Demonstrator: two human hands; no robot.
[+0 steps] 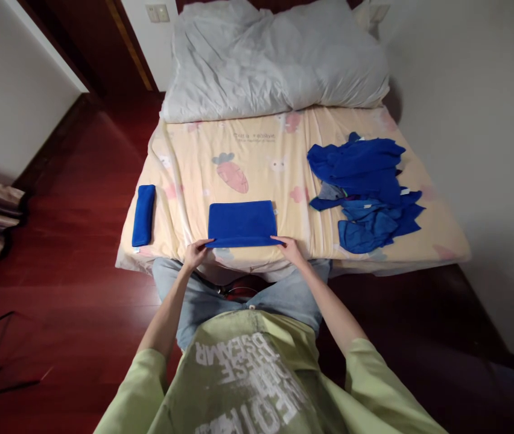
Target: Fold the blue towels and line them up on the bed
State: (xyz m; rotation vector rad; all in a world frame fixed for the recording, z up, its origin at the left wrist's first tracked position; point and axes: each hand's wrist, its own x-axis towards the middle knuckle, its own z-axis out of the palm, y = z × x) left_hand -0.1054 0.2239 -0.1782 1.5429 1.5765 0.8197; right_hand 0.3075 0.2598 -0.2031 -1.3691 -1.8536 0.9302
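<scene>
- Blue cloth bundle [143, 215], left of the carrot print [233, 175]: folded narrow — seemingly finished.
- Left hand [196, 254], near-left of the print: almost closed, one near corner of the flat cloth [241, 219] is pinched.
- The flat cloth, just nearer than the print: only part-folded, it seems, with a near-edge strip turned over.
- Right hand [288, 248], near-right: almost closed, the other corner is pinched.
- Loose heap [362, 166], right of the print: left rumpled — apparently not yet folded.

Quilt [279, 66] lies across the far edge of the bed [189, 181]. Folded cloth [242, 220] lies midway along the near edge. Rolled cloth [143, 215] occupies the near left corner; cloth heap [361, 169] lies toward the right edge, before the quilt.
</scene>
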